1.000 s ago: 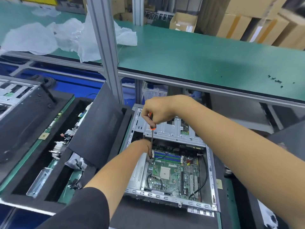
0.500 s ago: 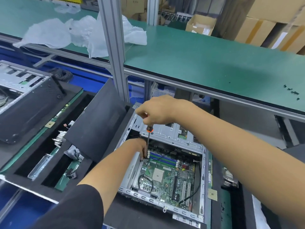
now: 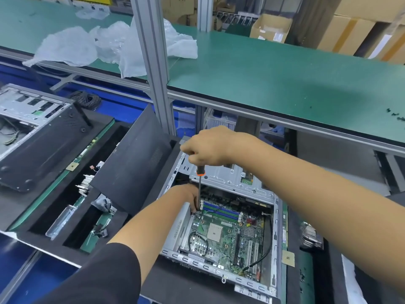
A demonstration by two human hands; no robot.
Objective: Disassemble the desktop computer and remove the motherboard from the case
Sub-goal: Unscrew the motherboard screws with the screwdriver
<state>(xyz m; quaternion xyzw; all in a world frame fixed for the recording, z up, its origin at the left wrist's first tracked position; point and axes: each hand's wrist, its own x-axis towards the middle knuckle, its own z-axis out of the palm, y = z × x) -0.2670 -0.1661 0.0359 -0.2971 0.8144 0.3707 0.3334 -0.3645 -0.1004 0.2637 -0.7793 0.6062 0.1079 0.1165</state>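
- The right hand (image 3: 208, 148) is wrapped around the handle of the screwdriver (image 3: 199, 187), fingers pressed together on it, shaft upright.
- The tip sits at the 10 o'clock corner of the motherboard (image 3: 225, 233), which still lies flat inside the case (image 3: 276, 242).
- The left hand (image 3: 188, 196) reaches in beside the tip; its fingers look pinched at the shaft's foot, though I cannot tell for sure.
- Against the earlier frames, both hands hold the same corner; only the head has shifted, so the case sits a little lower and further right in view.
- Likely one corner screw is being loosened; the board is not yet free.
- Loose screws (image 3: 395, 113) lie on the green worktop (image 3: 285, 80) at 2 o'clock.
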